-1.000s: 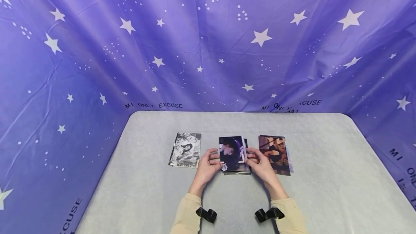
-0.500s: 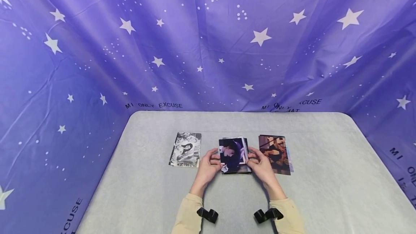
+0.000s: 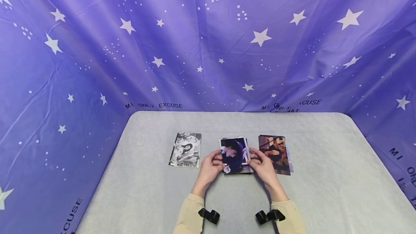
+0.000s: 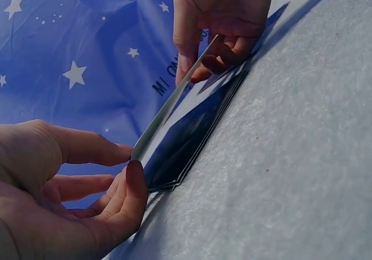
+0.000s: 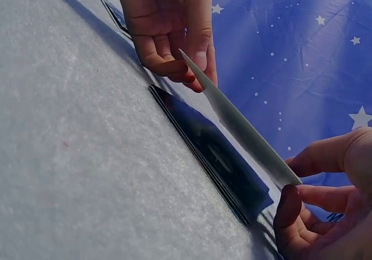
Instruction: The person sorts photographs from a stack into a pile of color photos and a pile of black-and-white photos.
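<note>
In the head view a photo print with a dark purple portrait is held between both hands, level and slightly raised. My left hand pinches its left edge between thumb and fingers. My right hand pinches the opposite edge likewise. Seen edge-on in the left wrist view, the held photo hangs apart from a stack of photos lying on the table below. That stack shows several thin edges in the right wrist view. Whether more than one photo is held, I cannot tell.
A black-and-white photo pile lies left of the hands. To the right is a pile with a brown-orange photo on top, slightly fanned. The grey table has a purple star-printed curtain behind and beside it.
Both hands and the held photo have shifted slightly right and a little toward the person. The side piles stay where they were.
</note>
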{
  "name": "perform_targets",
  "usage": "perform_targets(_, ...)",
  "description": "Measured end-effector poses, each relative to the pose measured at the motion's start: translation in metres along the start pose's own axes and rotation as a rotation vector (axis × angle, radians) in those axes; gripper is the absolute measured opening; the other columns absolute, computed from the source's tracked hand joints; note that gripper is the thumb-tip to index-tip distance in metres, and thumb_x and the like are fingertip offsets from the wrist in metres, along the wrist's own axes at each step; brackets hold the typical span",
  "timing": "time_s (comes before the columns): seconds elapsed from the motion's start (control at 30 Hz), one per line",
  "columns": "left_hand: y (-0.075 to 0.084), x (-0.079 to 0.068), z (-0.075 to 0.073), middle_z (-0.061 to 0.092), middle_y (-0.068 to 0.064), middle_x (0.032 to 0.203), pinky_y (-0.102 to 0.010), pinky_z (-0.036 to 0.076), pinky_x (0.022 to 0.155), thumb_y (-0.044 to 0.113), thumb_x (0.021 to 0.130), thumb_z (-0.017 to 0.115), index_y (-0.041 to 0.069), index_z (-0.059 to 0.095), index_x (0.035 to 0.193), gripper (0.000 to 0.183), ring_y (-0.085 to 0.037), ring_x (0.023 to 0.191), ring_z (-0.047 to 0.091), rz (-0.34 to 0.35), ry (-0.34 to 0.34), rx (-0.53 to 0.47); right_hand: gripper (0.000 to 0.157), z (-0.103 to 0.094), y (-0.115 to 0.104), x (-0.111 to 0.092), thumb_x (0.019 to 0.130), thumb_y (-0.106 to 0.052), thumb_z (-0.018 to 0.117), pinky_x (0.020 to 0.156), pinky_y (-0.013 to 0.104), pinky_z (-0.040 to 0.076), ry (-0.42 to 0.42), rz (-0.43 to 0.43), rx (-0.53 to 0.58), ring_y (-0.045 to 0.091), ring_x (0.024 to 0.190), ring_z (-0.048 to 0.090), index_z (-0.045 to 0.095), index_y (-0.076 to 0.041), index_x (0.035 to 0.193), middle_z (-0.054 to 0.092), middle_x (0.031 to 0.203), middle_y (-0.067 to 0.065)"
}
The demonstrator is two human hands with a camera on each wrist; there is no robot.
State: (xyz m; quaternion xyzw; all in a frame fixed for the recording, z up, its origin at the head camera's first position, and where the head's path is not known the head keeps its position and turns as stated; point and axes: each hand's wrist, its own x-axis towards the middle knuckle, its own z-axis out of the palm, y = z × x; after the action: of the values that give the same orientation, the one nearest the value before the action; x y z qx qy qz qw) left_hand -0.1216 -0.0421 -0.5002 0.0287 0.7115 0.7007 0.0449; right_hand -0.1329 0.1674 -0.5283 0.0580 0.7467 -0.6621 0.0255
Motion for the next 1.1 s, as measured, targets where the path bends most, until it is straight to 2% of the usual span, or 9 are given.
perform_targets(0.3, 0.001, 0.002, 0.007, 0.057, -0.036, 0.102, -0.017, 0.047, 0.066, -0.018, 0.072, 0.06, -0.022, 0.047, 0.125, 0.055, -0.043, 0.084, 0.061, 0.005, -0.008, -0.005, 0.051, -0.007, 0.001, 0.0, 0.084, 0.01, 0.061, 0.067, 0.016, 0.043, 0.008, 0.02, 0.024, 0.003, 0.074, 0.058, 0.049, 0.008, 0.134, 0.057, 0.106, 0.018)
perform_targets(0.63, 0.003, 0.005, 0.016, 0.055, -0.037, 0.101, -0.015, 0.046, 0.063, -0.019, 0.072, 0.059, -0.021, 0.048, 0.124, 0.053, -0.052, 0.086, 0.059, 0.02, -0.032, -0.006, 0.045, -0.014, 0.005, 0.002, 0.084, 0.009, 0.062, 0.065, 0.016, 0.043, 0.049, -0.012, 0.029, 0.002, 0.072, 0.057, 0.053, 0.009, 0.128, 0.056, 0.098, 0.015)
perform_targets(0.8, 0.001, 0.007, 0.021, 0.056, -0.036, 0.101, -0.015, 0.046, 0.064, -0.019, 0.073, 0.06, -0.02, 0.05, 0.124, 0.053, -0.048, 0.084, 0.06, 0.03, -0.043, 0.013, 0.043, -0.018, 0.006, 0.003, 0.084, 0.01, 0.062, 0.063, 0.016, 0.042, 0.076, -0.022, 0.024, 0.002, 0.069, 0.055, 0.055, 0.008, 0.126, 0.056, 0.096, 0.014)
perform_targets(1.0, 0.002, 0.01, 0.026, 0.057, -0.032, 0.101, -0.017, 0.048, 0.066, -0.018, 0.072, 0.061, -0.017, 0.051, 0.125, 0.053, -0.036, 0.08, 0.062, 0.029, -0.043, 0.021, 0.043, -0.024, 0.004, 0.001, 0.084, 0.009, 0.063, 0.062, 0.016, 0.042, 0.091, -0.039, 0.008, 0.003, 0.069, 0.054, 0.054, 0.01, 0.126, 0.056, 0.096, 0.013)
perform_targets(1.1, 0.003, 0.012, 0.028, 0.058, -0.031, 0.101, -0.017, 0.048, 0.066, -0.018, 0.073, 0.061, -0.016, 0.052, 0.126, 0.054, -0.035, 0.082, 0.062, 0.02, -0.046, 0.009, 0.044, -0.026, 0.002, 0.001, 0.085, 0.008, 0.063, 0.061, 0.016, 0.042, 0.091, -0.03, 0.011, 0.003, 0.07, 0.055, 0.054, 0.008, 0.127, 0.056, 0.097, 0.015)
